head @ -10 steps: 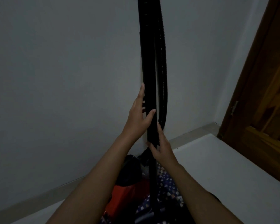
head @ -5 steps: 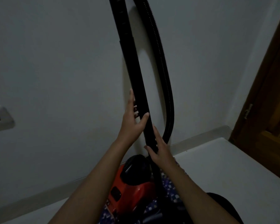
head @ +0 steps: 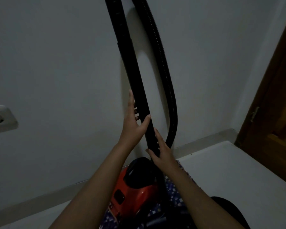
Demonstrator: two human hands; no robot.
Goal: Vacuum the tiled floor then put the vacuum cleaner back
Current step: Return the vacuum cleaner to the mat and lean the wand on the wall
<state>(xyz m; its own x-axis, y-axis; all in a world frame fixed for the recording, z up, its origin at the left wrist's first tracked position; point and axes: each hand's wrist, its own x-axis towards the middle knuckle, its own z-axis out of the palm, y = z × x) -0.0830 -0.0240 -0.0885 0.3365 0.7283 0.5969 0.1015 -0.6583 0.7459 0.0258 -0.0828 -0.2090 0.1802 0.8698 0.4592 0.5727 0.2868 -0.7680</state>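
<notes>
A red and black vacuum cleaner body (head: 135, 190) stands on the white tiled floor (head: 229, 176) close to the wall. Its rigid black tube (head: 130, 68) rises upright and leans left, running out of the frame at the top. The ribbed black hose (head: 163, 63) curves down beside the tube on the right. My left hand (head: 134, 123) wraps the tube from the left, thumb across its front. Just below, my right hand (head: 162, 151) grips the same tube from the right.
A grey wall (head: 56, 63) with a pale skirting board (head: 40, 200) fills most of the view. A white wall socket (head: 2, 118) sits at the left edge. A brown wooden door (head: 277, 113) stands at the right. Patterned fabric (head: 173, 194) lies under the vacuum.
The tube has tilted from nearly vertical to leaning left and the hose has swung away from it. The view has shifted, showing the socket and more of the red body. Both hands keep their hold.
</notes>
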